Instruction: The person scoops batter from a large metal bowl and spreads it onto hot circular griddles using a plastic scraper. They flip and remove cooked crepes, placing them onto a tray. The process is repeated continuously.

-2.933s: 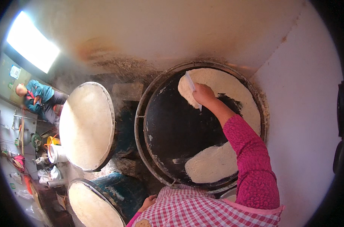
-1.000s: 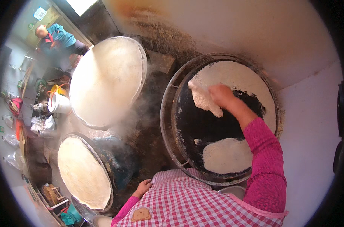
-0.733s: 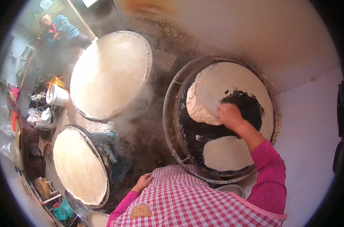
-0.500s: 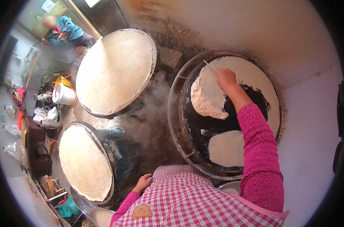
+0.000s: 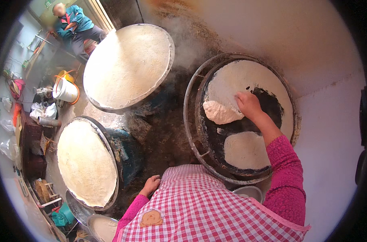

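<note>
Above a round black griddle [image 5: 272,107] on the right, my right hand [image 5: 248,105] is closed, fingers toward the batter. It grips a thin pale spreader, hardly visible against the batter now. Just below the fingertips lies a thick, rounded mass of batter [image 5: 220,113]. A thin batter layer [image 5: 248,72] coats the griddle's far and right parts, with dark surface bared around my hand. Nearer me is a separate pale batter patch [image 5: 245,150]. My left hand [image 5: 151,184] rests with curled fingers beside my checked apron [image 5: 191,201]; nothing shows in it.
Two more round griddles carry pale sheets, one far left [image 5: 127,66] and one near left [image 5: 86,163]. Bowls of pale batter stand at the lower left [image 5: 103,228] and by my right side [image 5: 250,192]. A white bucket [image 5: 65,89] and a seated person [image 5: 76,24] are farther left.
My right hand has drawn nearer to me, and the spreader's end no longer shows. The thick batter is gathered into a smaller, rounder mass. My view has shifted slightly; my left hand stays put.
</note>
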